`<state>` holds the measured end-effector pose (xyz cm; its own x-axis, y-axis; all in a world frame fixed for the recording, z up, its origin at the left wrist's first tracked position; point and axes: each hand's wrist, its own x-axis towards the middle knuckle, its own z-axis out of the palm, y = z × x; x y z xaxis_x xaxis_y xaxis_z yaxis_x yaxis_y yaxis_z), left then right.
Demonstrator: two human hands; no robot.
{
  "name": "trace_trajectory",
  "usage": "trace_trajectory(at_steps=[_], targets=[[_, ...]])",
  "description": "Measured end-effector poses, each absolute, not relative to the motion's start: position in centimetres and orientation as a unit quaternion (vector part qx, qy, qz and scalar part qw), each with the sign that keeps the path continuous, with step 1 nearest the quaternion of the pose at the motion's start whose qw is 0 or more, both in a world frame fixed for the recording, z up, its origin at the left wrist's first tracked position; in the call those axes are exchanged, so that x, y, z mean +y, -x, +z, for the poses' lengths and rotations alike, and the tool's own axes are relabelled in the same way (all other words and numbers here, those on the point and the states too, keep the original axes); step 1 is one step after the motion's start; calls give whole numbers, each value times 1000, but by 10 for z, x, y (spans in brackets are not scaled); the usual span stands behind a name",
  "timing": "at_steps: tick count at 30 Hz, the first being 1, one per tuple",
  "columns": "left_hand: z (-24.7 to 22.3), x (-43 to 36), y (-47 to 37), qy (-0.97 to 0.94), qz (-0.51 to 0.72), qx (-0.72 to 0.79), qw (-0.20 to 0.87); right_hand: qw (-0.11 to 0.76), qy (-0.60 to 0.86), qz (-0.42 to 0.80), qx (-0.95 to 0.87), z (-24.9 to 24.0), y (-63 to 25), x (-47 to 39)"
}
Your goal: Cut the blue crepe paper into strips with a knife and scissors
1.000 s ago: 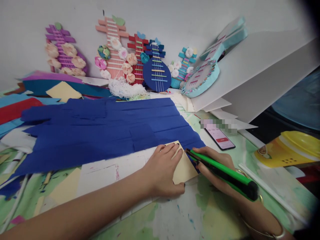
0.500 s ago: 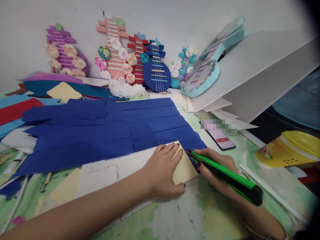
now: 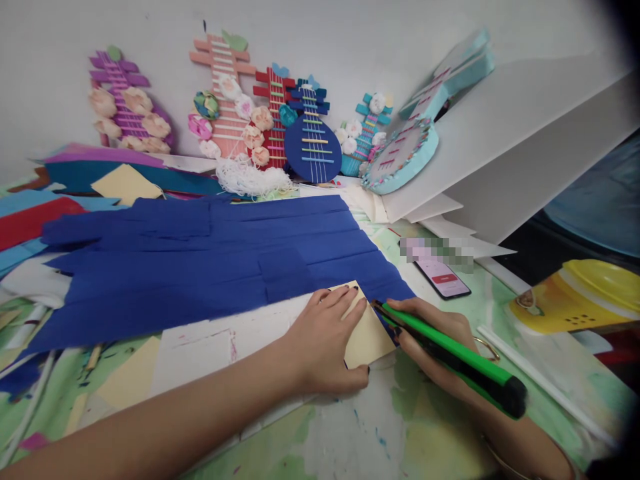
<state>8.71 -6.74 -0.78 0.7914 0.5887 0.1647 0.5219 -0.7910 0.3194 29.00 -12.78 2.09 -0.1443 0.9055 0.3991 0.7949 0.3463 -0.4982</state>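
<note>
My left hand [image 3: 333,340] lies flat with its fingers spread on a pale yellow paper piece [image 3: 371,339], pressing it down. In my right hand [image 3: 440,340] is a green and black utility knife [image 3: 460,353], its tip at the right edge of the yellow piece. Under the yellow piece, a little dark blue shows along its edge. A white board [image 3: 200,347] lies beneath my left forearm. Beyond it spreads a wide sheet of dark blue paper [image 3: 225,267], made of overlapping strips.
Small decorated model lutes, such as a dark blue one [image 3: 313,150], lean along the wall. A phone [image 3: 443,275] lies right of the blue paper. A yellow-lidded tub [image 3: 575,300] and a white stick [image 3: 540,380] are at right. Paper scraps lie left.
Hardly anything differs. Both hands, the knife and the yellow piece keep nearly the same places; the whole view has shifted very slightly.
</note>
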Motion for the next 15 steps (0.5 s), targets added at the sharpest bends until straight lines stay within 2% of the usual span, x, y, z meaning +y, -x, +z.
trace_trajectory(at_steps=[15], targets=[[-7, -68, -87, -939, 129, 294, 124, 328, 568, 96, -749, 21, -291, -131]])
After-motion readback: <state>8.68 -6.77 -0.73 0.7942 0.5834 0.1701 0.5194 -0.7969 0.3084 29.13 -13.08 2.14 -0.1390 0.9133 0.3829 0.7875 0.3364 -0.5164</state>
